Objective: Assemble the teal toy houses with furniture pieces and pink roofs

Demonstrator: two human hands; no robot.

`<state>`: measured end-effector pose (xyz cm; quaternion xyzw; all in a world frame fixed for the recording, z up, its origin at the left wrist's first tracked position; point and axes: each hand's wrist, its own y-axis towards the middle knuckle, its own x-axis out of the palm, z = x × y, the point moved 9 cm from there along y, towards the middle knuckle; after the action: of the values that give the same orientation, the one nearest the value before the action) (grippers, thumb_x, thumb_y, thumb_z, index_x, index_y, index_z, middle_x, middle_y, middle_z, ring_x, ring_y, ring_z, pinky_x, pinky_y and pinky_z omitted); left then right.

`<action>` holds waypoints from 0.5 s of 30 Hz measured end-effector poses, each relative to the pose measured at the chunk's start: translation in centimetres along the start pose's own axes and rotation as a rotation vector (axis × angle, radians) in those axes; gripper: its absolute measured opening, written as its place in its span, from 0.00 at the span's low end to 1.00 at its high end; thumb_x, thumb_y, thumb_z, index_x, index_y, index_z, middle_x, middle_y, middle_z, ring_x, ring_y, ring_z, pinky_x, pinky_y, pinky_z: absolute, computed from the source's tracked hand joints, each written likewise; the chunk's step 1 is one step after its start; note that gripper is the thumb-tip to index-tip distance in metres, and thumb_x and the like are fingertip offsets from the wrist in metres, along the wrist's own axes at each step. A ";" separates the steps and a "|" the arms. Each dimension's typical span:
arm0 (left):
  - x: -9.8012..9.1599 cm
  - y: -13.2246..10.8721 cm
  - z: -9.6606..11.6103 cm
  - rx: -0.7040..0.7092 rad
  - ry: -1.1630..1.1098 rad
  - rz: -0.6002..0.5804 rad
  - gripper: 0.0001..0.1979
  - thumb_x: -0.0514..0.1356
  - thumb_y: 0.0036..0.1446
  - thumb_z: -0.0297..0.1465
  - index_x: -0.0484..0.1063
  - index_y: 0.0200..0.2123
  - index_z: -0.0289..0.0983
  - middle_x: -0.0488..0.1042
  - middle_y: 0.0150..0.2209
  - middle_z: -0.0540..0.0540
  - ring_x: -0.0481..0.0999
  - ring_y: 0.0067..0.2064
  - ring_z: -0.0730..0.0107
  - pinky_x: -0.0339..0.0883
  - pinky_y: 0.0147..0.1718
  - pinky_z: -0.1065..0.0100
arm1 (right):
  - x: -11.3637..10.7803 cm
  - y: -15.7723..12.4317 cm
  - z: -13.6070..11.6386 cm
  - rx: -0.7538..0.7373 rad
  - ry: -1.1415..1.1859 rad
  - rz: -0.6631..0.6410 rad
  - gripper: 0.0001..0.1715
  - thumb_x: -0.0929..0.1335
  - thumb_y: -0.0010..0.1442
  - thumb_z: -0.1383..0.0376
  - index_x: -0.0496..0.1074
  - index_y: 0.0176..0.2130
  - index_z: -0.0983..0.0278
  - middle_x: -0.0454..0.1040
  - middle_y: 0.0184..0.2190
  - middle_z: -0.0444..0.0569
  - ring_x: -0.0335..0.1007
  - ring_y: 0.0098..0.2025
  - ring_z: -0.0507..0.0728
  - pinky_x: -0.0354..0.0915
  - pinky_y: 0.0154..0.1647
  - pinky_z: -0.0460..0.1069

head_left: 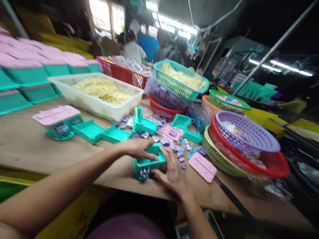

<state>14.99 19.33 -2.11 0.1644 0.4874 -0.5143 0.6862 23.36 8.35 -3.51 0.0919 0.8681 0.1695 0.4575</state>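
A teal plastic toy box (149,165) with an open top stands at the table's front edge, a small purple-and-teal figure (144,172) on its near side. My left hand (139,149) grips its far left rim, fingers reaching over the opening. Around the right side curls my right hand (170,171), thumb low on the near wall. Behind the box lie unfolded teal shells (117,133), another teal piece (146,125) and many small purple parts (171,144). A pink lid (203,167) lies flat to the right. On the left stands a teal box with a pink top (59,122).
A white tub (99,96) of pale yellow pieces sits behind. Stacked baskets, including a green one (180,83) and a purple one (246,131), line the right. Pink-topped teal boxes (30,73) are piled far left. A black-handled tool (233,197) crosses the front edge.
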 end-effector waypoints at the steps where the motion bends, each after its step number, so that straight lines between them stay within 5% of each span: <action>1: 0.0 -0.2 0.4 0.017 0.010 0.035 0.37 0.59 0.55 0.51 0.62 0.61 0.35 0.71 0.58 0.34 0.74 0.55 0.49 0.67 0.51 0.60 | 0.1 0.1 0.3 0.006 -0.021 -0.010 0.48 0.73 0.56 0.56 0.50 0.68 0.49 0.60 0.61 0.53 0.61 0.62 0.67 0.64 0.62 0.63; 5: -1.2 -1.2 2.2 0.137 0.038 0.162 0.31 0.65 0.52 0.47 0.67 0.56 0.39 0.77 0.51 0.38 0.78 0.49 0.51 0.71 0.44 0.62 | -1.3 2.1 -0.8 -0.099 -0.092 -0.077 0.52 0.77 0.48 0.55 0.53 0.65 0.42 0.58 0.63 0.52 0.61 0.62 0.72 0.67 0.58 0.68; 9: -5.5 -3.1 3.0 0.280 -0.001 0.250 0.18 0.59 0.60 0.40 0.72 0.51 0.40 0.79 0.47 0.42 0.78 0.46 0.58 0.70 0.44 0.65 | -3.6 6.7 -5.0 -0.274 -0.060 -0.277 0.38 0.74 0.54 0.58 0.62 0.60 0.42 0.61 0.62 0.50 0.61 0.63 0.66 0.68 0.58 0.61; 11: -9.4 -3.4 0.4 0.189 0.009 0.324 0.15 0.55 0.63 0.38 0.75 0.49 0.42 0.81 0.44 0.46 0.79 0.43 0.63 0.70 0.42 0.68 | -4.6 10.7 -6.7 -0.337 -0.036 -0.288 0.29 0.70 0.60 0.61 0.64 0.59 0.50 0.63 0.60 0.53 0.62 0.62 0.63 0.66 0.60 0.60; 13: -14.3 -3.3 -4.3 -0.029 0.081 0.487 0.16 0.53 0.64 0.36 0.76 0.49 0.44 0.80 0.46 0.49 0.78 0.46 0.64 0.70 0.45 0.69 | -4.5 15.8 -7.6 -0.382 -0.058 -0.248 0.22 0.67 0.63 0.63 0.67 0.56 0.57 0.66 0.57 0.54 0.63 0.60 0.61 0.64 0.62 0.58; 15: -18.9 -3.2 -9.6 -0.241 0.150 0.641 0.18 0.51 0.64 0.31 0.74 0.52 0.39 0.77 0.51 0.41 0.75 0.52 0.57 0.68 0.51 0.61 | -2.5 21.2 -8.0 -0.407 -0.139 -0.232 0.17 0.66 0.64 0.65 0.70 0.53 0.62 0.68 0.54 0.54 0.66 0.57 0.59 0.63 0.62 0.56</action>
<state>7.50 35.24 10.09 0.2642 0.5172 -0.1981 0.7896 18.33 25.54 10.63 -0.0908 0.7872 0.2804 0.5417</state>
